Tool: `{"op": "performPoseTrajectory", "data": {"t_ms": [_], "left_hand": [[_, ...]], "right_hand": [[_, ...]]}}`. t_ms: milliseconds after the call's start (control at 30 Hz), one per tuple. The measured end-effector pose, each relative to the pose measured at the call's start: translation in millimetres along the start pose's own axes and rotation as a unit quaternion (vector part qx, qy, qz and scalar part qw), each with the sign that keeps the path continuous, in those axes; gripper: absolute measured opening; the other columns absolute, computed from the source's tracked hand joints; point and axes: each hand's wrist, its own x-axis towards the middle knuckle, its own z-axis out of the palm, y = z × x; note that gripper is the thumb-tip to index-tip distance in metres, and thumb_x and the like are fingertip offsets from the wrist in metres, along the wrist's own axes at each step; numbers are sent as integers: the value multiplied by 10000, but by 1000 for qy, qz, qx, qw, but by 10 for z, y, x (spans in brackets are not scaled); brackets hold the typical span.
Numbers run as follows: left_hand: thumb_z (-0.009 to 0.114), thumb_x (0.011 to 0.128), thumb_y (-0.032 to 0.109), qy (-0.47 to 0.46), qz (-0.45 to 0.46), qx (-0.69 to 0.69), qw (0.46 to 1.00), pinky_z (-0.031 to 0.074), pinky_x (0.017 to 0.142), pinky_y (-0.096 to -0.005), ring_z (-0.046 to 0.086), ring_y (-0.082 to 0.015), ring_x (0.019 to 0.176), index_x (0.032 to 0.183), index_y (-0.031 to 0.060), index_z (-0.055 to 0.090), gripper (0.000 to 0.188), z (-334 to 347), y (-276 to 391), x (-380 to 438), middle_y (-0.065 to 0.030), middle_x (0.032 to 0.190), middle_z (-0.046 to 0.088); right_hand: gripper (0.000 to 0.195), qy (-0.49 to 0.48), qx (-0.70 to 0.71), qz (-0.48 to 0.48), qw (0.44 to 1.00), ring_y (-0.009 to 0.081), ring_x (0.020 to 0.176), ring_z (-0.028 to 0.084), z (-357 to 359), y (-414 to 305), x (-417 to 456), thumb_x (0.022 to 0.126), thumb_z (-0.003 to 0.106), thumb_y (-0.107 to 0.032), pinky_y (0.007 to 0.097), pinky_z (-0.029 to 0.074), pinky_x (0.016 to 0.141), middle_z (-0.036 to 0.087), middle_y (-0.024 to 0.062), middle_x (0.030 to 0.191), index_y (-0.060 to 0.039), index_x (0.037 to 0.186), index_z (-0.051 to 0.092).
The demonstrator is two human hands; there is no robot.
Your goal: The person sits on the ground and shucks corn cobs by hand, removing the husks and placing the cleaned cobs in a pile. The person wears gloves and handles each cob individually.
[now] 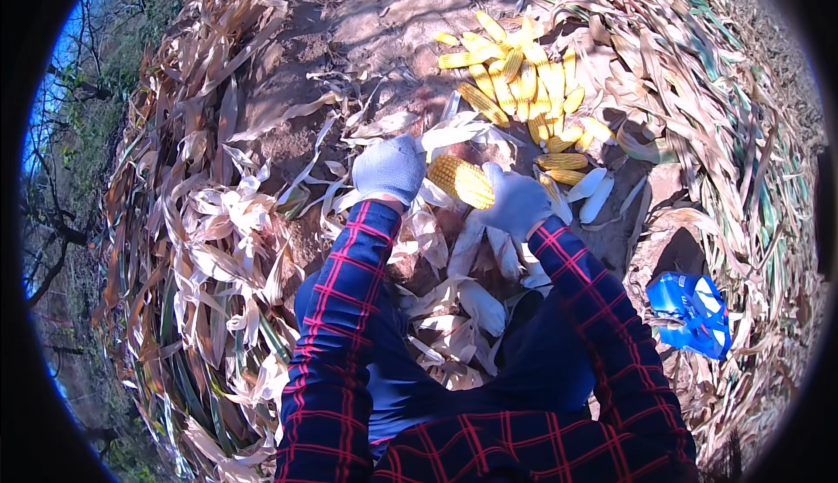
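Observation:
An ear of yellow corn (pixel 460 181), its kernels bare, lies slantwise between my two gloved hands. My left hand (pixel 390 170), in a pale knit glove, is closed at the ear's left end, where pale husk leaves (pixel 456 133) spread out behind it. At the other end is my right hand (pixel 515 200), gloved and slightly blurred, its fingers beside the ear's tip; whether it grips the ear is unclear. Beyond the right hand, a pile of bare yellow corn ears (pixel 527 83) rests on the soil. Ears still in pale husk (pixel 594 195) lie just right of that hand.
Dry corn stalks and leaves form long heaps at the left (pixel 190 123) and right (pixel 694 90). Loose husks (pixel 229 247) lie at the left and between my legs. A blue printed plastic bag (pixel 691 314) sits on the ground at the right. Bare soil (pixel 386 31) shows ahead.

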Motion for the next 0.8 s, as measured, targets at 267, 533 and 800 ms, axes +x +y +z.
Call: {"op": "performPoseTrajectory", "data": {"t_ms": [267, 533, 800], "left_hand": [[794, 603, 435, -31, -246, -2, 969, 405, 974, -424, 415, -377, 1232, 1359, 79, 318, 962, -281, -933, 149, -227, 1385, 344], [469, 833, 648, -236, -64, -507, 827, 470, 716, -300, 615, -163, 800, 1038, 44, 630, 658, 40, -496, 224, -74, 896, 658], [631, 851, 333, -243, -60, -668, 701, 348, 469, -225, 448, -85, 494, 830, 112, 574, 230, 115, -227, 141, 25, 604, 494]], "right_hand": [[762, 0, -7, 64, 998, 379, 870, 614, -212, 316, -3, 599, 781, -364, 432, 496, 736, 629, 210, 941, -48, 1207, 448], [639, 126, -61, -63, 988, 322, 937, 578, -258, 175, 55, 643, 747, -278, 396, 473, 769, 583, 141, 1049, -67, 1191, 495], [595, 147, -164, -135, 966, 311, 919, 555, -261, 112, 84, 658, 725, -243, 376, 464, 766, 556, 119, 1012, -66, 1185, 513]]}}
